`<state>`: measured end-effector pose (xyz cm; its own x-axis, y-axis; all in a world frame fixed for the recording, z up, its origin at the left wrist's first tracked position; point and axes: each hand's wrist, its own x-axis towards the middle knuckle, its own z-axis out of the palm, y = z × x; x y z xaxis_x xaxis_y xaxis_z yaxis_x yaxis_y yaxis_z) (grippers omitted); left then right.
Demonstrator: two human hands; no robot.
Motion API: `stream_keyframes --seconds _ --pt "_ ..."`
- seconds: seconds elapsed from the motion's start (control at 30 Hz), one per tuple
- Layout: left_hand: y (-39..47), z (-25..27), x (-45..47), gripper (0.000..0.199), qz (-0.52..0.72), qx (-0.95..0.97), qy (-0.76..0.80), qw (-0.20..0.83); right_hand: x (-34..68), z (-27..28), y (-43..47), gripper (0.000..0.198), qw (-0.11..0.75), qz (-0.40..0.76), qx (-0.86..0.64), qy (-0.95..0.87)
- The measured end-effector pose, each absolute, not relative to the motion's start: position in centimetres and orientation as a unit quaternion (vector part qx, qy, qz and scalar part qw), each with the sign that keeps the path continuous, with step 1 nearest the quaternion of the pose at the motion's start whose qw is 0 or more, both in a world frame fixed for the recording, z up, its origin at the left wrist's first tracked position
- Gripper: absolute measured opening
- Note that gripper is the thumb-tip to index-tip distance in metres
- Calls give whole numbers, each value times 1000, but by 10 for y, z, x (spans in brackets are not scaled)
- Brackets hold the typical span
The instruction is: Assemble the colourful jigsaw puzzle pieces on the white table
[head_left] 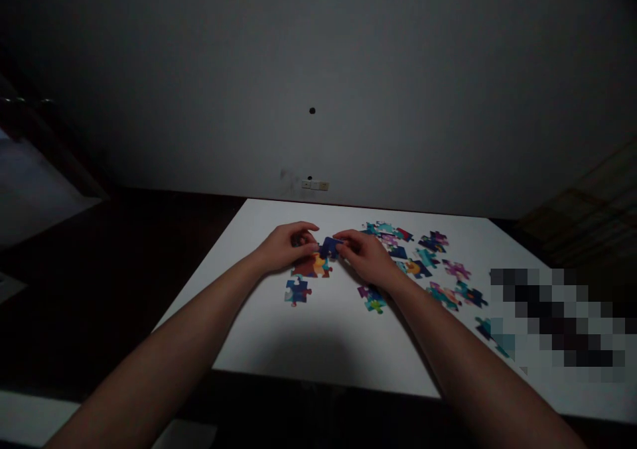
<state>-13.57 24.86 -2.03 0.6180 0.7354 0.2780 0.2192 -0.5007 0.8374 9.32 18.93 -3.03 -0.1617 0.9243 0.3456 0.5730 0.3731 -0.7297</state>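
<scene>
My right hand (365, 255) pinches a dark blue puzzle piece (331, 247) between thumb and fingers. The piece is tilted just above the top edge of a small joined patch of orange and red puzzle pieces (314, 266). On the left of that patch rests my left hand (288, 247), its index finger stretched out and apart from the thumb, the other fingers curled. Part of the patch is hidden beneath it. Closer to me lies a blue puzzle piece (297, 292), which seems to touch the patch's lower left.
Several loose colourful puzzle pieces (418, 266) spread over the right side of the white table (298, 343). A purple and green piece (373, 300) lies beside my right forearm. A blurred-out patch (557, 323) covers the table's right end. Behind stands a grey wall with sockets (315, 185).
</scene>
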Motion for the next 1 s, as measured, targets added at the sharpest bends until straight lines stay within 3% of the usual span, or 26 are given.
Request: stream_keyframes --seconds 0.2,0.43,0.7,1.0 --pt "256 -26 -137 18 327 812 296 383 85 -28 187 24 383 224 -503 -742" --pt "251 -24 -136 29 337 801 283 406 82 -27 183 25 378 240 -500 -741" --pt "292 -43 -157 24 442 723 455 275 88 -32 184 36 374 205 -503 -752" --pt "312 -56 -178 21 388 707 558 195 94 -29 182 42 336 162 -510 -775"
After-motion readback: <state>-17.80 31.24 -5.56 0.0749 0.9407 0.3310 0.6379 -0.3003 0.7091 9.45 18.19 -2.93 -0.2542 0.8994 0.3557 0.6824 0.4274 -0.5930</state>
